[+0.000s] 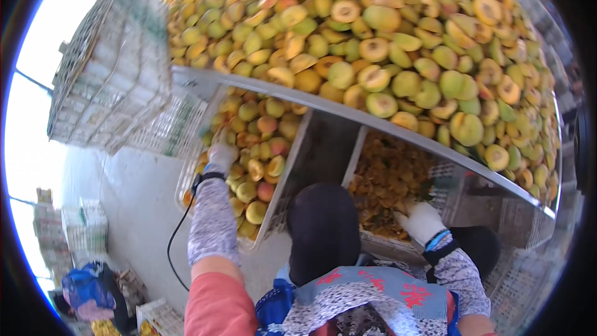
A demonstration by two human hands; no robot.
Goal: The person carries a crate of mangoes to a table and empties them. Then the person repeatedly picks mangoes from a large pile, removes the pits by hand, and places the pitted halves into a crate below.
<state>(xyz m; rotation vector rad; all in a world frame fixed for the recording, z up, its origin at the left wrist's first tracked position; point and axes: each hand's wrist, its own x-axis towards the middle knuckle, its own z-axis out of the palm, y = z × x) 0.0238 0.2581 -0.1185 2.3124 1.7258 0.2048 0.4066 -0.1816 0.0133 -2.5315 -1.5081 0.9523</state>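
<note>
My left hand (222, 153), in a white glove, reaches into a plastic crate (285, 168) of whole and split peaches or similar stone fruit (246, 192); its fingertips blur among the fruit, so a hold on one cannot be told. My right hand (419, 222), also gloved, is at the near right edge of a second crate holding brown-orange pits or scraps (389, 182). Its fingers point down at the scraps, and whether they grip anything is unclear. Beyond both crates, a metal-edged table (298, 95) bears a large heap of halved fruit (373, 50).
Stacked white plastic crates (112, 65) stand at the upper left. A black cord (171, 247) hangs beside my left forearm. My knee (324, 228) is between the two crates. At the lower left, another person (93, 291) is near smaller crates (161, 317).
</note>
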